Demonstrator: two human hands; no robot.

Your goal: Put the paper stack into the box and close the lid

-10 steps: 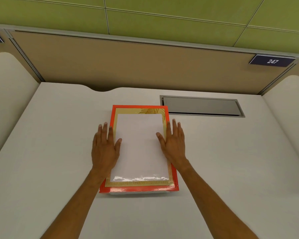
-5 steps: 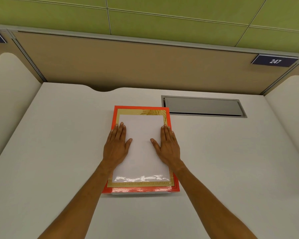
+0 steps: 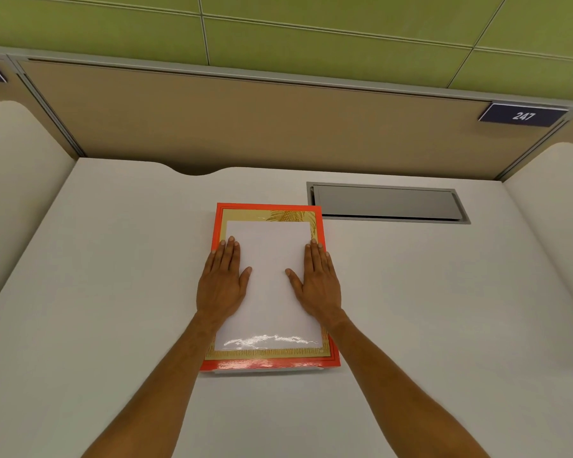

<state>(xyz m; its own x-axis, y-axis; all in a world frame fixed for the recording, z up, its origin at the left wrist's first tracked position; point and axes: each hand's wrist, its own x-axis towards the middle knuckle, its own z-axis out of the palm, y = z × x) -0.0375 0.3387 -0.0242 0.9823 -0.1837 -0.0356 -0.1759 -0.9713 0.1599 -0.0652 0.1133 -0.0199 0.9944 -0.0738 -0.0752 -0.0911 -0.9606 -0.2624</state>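
A flat box with a red lid (image 3: 269,362) lies in the middle of the white desk (image 3: 113,292). The lid has a gold frame and a glossy white centre, and it sits down on the box, whose white base shows as a thin strip under the near edge. My left hand (image 3: 220,285) lies palm-down on the lid's left half. My right hand (image 3: 318,285) lies the same way on the right half. Both hands are flat with thumbs pointing inward and hold nothing. No paper stack is visible.
A grey metal cable flap (image 3: 386,201) is set into the desk just behind and right of the box. A tan partition (image 3: 278,127) closes the back, with a plate reading 247 (image 3: 523,115). Rounded white dividers (image 3: 10,180) stand at both sides.
Both hands slid inward from the lid's side edges onto its top and now rest flat there. The box has not moved.
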